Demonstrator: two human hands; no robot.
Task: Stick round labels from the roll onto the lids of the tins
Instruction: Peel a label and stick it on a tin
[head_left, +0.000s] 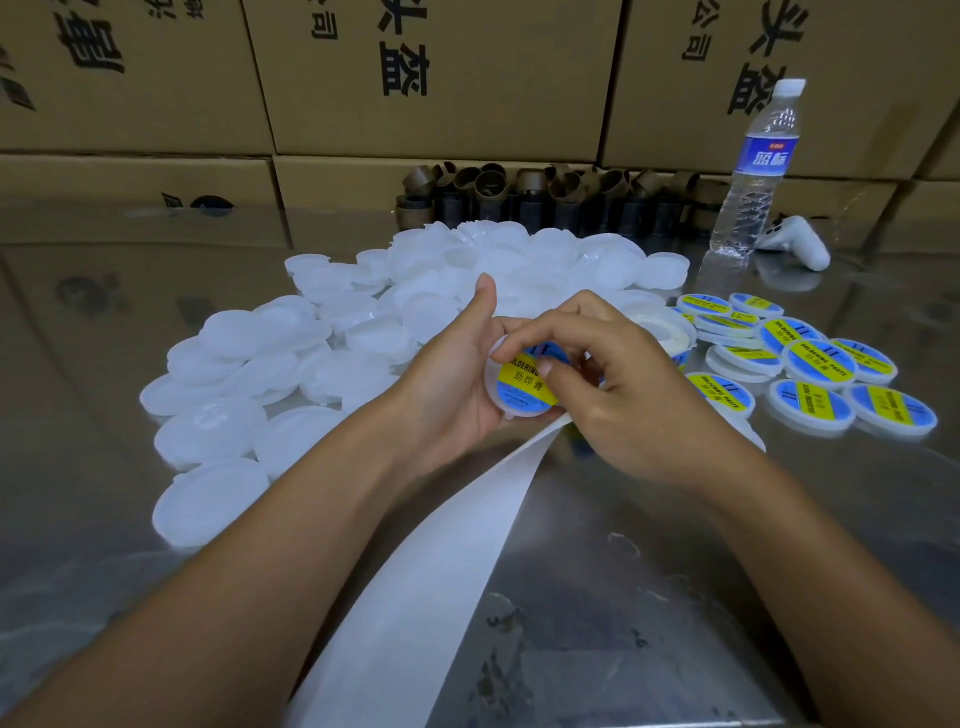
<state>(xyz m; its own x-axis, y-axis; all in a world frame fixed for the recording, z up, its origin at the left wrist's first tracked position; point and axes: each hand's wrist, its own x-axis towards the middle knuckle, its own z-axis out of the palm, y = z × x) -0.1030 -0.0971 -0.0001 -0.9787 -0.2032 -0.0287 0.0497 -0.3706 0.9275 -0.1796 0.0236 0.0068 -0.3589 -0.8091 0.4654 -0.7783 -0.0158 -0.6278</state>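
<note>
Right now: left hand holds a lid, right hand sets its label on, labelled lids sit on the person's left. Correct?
No: head view shows the labelled lids on the person's right. Otherwise right: left hand holds the lid, right hand sets the label.

Our left hand (451, 382) cups a round white plastic lid (494, 391); our right hand (641, 408) pinches, with thumb and curled forefinger, the blue-and-yellow round label (524, 383) on it. Bare white lids (358, 325) heap far left on the shiny metal tabletop (675, 571), labelled lids (821, 364) lie right, and a white backing strip (415, 571) trails near.
</note>
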